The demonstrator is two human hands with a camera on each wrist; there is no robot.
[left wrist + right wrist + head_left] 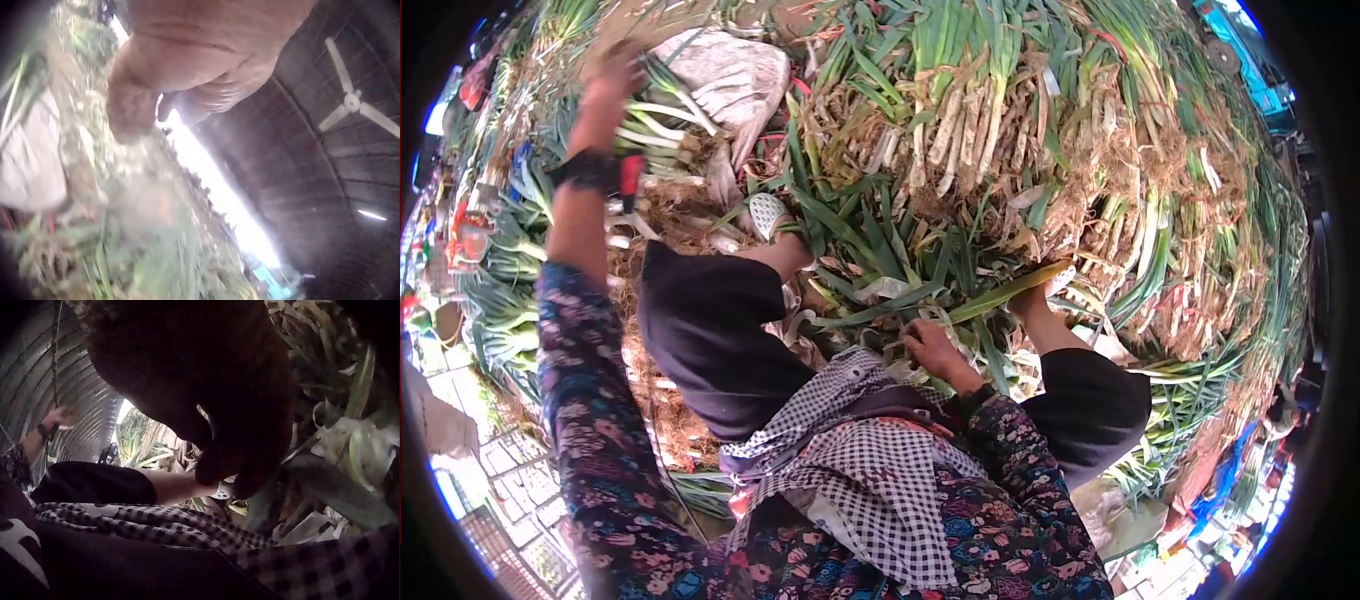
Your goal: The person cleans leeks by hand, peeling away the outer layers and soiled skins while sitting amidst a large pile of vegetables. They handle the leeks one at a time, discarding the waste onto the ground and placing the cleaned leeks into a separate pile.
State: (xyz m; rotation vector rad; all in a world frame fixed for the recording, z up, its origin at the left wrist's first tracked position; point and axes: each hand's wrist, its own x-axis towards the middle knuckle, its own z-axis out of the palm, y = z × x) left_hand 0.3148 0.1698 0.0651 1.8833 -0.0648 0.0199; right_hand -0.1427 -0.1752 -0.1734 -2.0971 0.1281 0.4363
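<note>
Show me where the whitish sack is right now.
In the head view, the whitish sack lies at the upper left, just right of the outstretched left hand, beside some leeks.

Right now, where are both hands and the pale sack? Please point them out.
Left hand (612, 77): head view, middle of the blurred hand.
Right hand (937, 352): head view, back of the hand.
Pale sack (737, 75): head view, bare middle of its upper surface.

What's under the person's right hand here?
Loose green leaves and pale, papery scraps show below and around the right hand. Whatever lies directly beneath it is covered, and the right wrist view is too dark there to tell.
</note>
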